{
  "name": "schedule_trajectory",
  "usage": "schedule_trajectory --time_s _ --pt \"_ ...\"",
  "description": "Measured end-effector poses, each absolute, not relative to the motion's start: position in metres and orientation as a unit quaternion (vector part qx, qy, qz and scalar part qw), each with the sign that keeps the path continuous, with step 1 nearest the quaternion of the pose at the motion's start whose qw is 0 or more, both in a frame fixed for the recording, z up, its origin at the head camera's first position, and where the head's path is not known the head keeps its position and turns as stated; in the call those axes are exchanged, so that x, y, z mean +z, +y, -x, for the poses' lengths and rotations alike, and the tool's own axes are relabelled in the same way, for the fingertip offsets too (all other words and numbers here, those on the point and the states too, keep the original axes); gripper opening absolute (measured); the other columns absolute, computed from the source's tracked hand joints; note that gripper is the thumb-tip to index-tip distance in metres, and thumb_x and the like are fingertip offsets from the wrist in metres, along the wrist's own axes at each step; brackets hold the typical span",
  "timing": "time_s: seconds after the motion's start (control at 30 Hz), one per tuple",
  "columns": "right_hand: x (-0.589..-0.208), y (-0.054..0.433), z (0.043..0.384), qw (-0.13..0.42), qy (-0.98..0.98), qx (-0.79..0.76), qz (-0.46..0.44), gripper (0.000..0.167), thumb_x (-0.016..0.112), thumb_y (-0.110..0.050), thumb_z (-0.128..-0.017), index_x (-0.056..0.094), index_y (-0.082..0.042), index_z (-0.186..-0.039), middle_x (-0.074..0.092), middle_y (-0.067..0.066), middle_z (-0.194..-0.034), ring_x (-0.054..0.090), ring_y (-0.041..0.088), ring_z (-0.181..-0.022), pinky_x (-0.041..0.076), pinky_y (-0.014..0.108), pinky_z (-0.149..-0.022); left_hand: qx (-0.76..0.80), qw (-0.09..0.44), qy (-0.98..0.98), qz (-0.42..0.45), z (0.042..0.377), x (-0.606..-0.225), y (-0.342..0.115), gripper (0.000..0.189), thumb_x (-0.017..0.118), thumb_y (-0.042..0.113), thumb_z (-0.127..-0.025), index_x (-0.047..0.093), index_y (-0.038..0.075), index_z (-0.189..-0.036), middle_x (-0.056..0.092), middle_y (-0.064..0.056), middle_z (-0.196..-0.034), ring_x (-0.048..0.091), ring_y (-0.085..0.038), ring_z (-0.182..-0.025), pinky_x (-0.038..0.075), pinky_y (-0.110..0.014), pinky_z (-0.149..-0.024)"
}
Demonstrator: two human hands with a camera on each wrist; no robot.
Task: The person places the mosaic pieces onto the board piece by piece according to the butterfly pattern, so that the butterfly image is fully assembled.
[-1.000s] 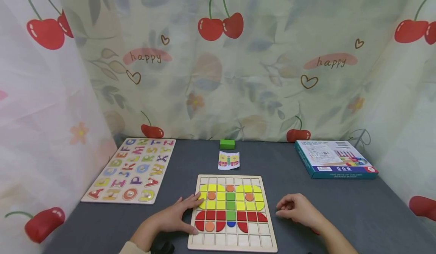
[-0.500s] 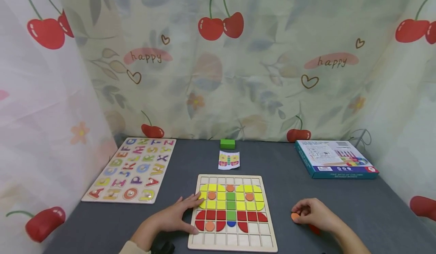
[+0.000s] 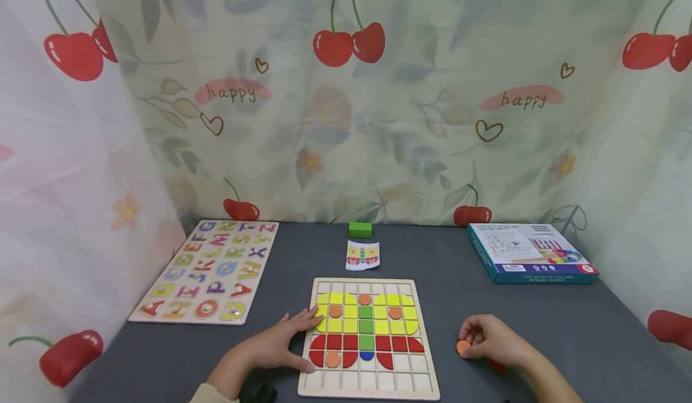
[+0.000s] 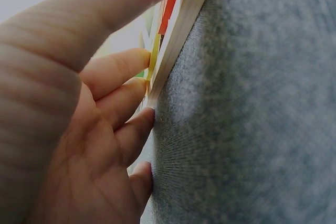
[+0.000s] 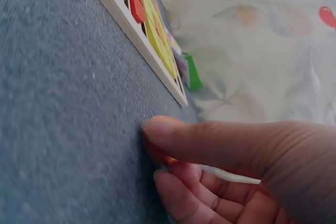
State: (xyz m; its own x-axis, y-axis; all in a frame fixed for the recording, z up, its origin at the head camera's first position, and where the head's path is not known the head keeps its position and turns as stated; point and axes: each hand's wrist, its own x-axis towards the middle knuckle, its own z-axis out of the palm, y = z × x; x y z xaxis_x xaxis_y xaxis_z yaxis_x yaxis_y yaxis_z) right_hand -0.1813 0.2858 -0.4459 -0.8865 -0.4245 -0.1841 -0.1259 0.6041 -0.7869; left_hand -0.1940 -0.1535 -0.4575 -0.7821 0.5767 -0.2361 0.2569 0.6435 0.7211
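In the head view, a wooden grid board (image 3: pixel 369 386) holds yellow, red, green, orange and blue flat pieces in a butterfly-like pattern. My left hand (image 3: pixel 278 343) rests along the board's left edge, fingers spread, with fingertips at its rim. To the right of the board, my right hand (image 3: pixel 494 343) pinches an orange round piece (image 3: pixel 463 348) between thumb and fingers, low over the tabletop. Part of a red piece (image 3: pixel 496 365) shows beneath that hand. In the right wrist view the thumb covers most of the orange piece.
Behind the board lie a small picture card (image 3: pixel 363 256) with a butterfly and a green block (image 3: pixel 360 230). An alphabet puzzle board (image 3: pixel 202 274) lies at the left. A flat teal box (image 3: pixel 532 254) lies at the right back. A patterned curtain (image 3: pixel 346 151) encloses the table.
My right hand has shifted right, away from the board, and the orange round piece now shows at its fingertips. My left hand has stayed at the board's edge.
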Motion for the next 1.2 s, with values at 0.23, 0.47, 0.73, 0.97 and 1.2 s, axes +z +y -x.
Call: schedule_trajectory --time_s 0.23,0.47,0.73,0.97,1.2 --pt "-0.446 0.271 0.184 0.190 0.864 -0.450 0.125 0.022 0.066 -0.014 -0.085 0.063 0.004 -0.098 0.060 0.004 -0.079 0.059 0.014 -0.068 0.055 0.026 -0.060 0.350 0.231 0.877 -0.236 0.194 -0.458 -0.153 0.084 0.078 0.041 -0.071 0.039 0.021 -0.143 0.024 -0.004 -0.155 0.015 -0.030 -0.144 0.002 -0.060 -0.114" --pt "-0.441 0.247 0.185 0.201 0.832 -0.505 0.109 0.029 0.064 -0.017 -0.088 0.057 0.006 -0.105 0.060 0.008 -0.084 0.062 0.017 -0.074 0.057 0.030 -0.066 0.347 0.224 0.878 -0.243 0.195 -0.458 -0.153 0.084 0.078 0.041 -0.071 0.040 0.020 -0.143 0.024 -0.003 -0.155 0.015 -0.029 -0.145 0.002 -0.060 -0.114" --pt "-0.440 0.223 0.186 0.225 0.815 -0.510 0.156 0.023 0.063 -0.014 -0.088 0.059 0.005 -0.100 0.061 0.006 -0.082 0.060 0.014 -0.068 0.056 0.025 -0.063 0.348 0.226 0.877 -0.244 0.195 -0.459 -0.154 0.084 0.078 0.042 -0.071 0.039 0.021 -0.143 0.023 -0.003 -0.155 0.015 -0.029 -0.145 0.002 -0.060 -0.114" --pt "-0.443 0.203 0.183 0.241 0.803 -0.506 0.202 0.020 0.065 -0.013 -0.087 0.064 0.005 -0.096 0.063 0.005 -0.077 0.056 0.011 -0.061 0.051 0.019 -0.057 0.350 0.227 0.876 -0.241 0.194 -0.457 -0.153 0.084 0.078 0.041 -0.071 0.039 0.021 -0.143 0.023 -0.003 -0.155 0.014 -0.029 -0.145 0.002 -0.059 -0.114" --pt "-0.443 0.192 0.178 0.239 0.823 -0.471 0.211 0.016 0.069 -0.015 -0.084 0.067 -0.001 -0.090 0.064 0.004 -0.074 0.053 0.008 -0.060 0.047 0.015 -0.055 0.347 0.227 0.878 -0.239 0.195 -0.457 -0.152 0.084 0.078 0.042 -0.071 0.040 0.021 -0.143 0.023 -0.003 -0.155 0.015 -0.028 -0.145 0.002 -0.059 -0.115"
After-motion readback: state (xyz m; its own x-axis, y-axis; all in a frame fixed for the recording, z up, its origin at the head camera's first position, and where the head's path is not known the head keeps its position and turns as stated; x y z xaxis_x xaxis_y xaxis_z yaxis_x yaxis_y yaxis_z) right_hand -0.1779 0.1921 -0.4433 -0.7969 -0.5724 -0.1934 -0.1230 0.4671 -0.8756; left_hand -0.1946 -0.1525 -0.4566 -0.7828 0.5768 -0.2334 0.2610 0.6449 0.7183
